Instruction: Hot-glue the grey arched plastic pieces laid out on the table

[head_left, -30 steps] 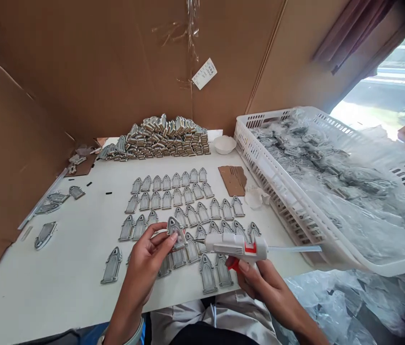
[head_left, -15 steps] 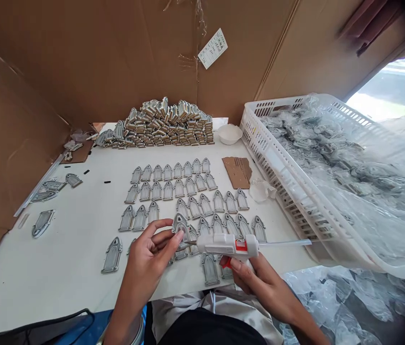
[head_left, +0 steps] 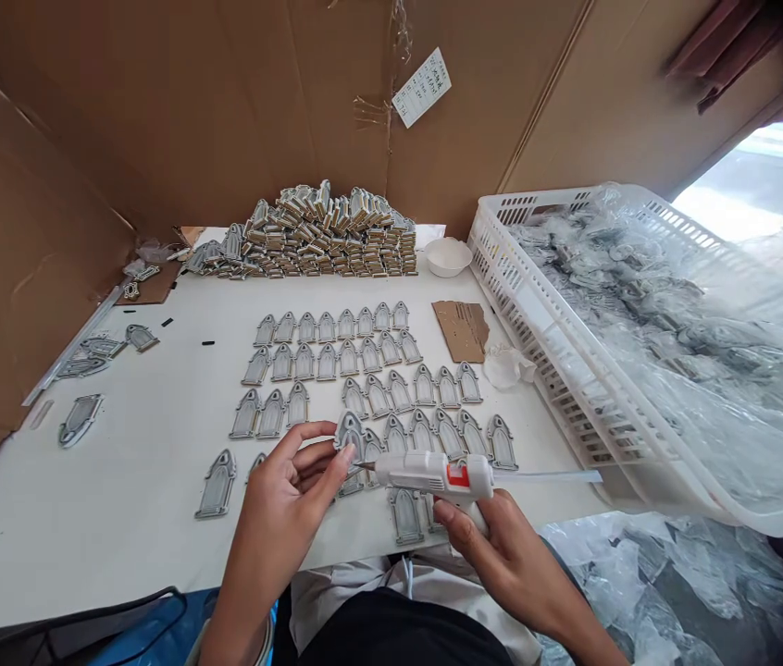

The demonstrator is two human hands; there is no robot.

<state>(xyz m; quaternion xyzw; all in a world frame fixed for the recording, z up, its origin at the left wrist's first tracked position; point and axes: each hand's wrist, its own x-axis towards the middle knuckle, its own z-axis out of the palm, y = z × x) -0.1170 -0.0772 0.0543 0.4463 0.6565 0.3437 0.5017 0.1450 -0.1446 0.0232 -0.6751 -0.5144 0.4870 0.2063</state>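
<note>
Grey piece [head_left: 348, 433] pinched in left hand [head_left: 287, 504]; right hand [head_left: 503, 555] grips gun [head_left: 433, 472] at 3 o'clock — nozzle could scorch fingertips [head_left: 345, 455].

left hand [head_left: 291, 495] sits low and centre, palm turned right, thumb and fingers [head_left: 336, 460] pinched at the tips. right hand [head_left: 495, 555] is just beside it, curled in a tight grip, forearm entering from lower right.

The white table [head_left: 155, 462] is carrying rows of grey arch-shaped pieces [head_left: 356, 370] lying flat across its middle. A big stack [head_left: 315, 236] is sitting at the back, with a white bowl [head_left: 448, 256] and a cardboard scrap [head_left: 462, 330] resting nearby. A white basket [head_left: 544, 314] is overhanging the right edge.
</note>
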